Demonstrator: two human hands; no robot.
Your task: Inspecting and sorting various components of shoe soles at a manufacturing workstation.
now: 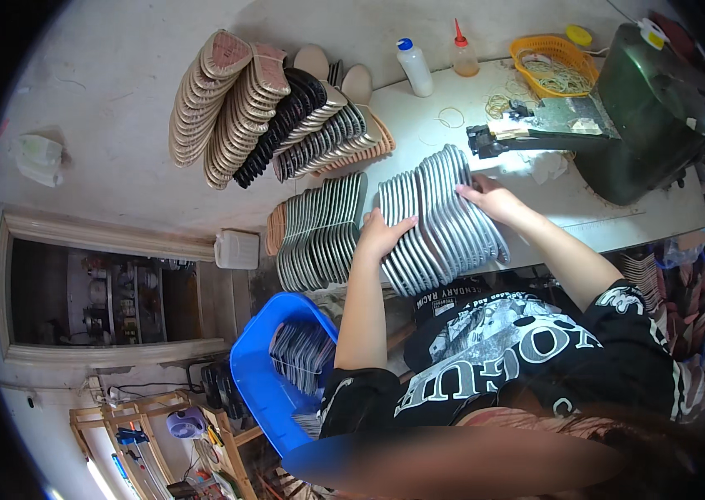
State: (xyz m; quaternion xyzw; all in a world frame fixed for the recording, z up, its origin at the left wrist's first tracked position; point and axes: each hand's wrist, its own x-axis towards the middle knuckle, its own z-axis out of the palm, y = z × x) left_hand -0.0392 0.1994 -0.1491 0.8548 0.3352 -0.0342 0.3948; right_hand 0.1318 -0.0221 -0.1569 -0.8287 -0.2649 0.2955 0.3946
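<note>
A long row of grey shoe soles, standing on edge and pressed side by side, is squeezed between my hands near the table's front edge. My left hand grips the row at its left end, thumb laid over the soles. At the opposite end my right hand presses the outermost sole, its thumb on top and fingers partly hidden behind. Just left of my left hand stands a second row of darker grey soles, with a thin band across it.
Bundles of beige and black soles stand along the wall. A sewing machine is at the right. Behind are a white bottle, a red-tipped bottle and a yellow basket of bands. A blue tub holding soles stands lower left.
</note>
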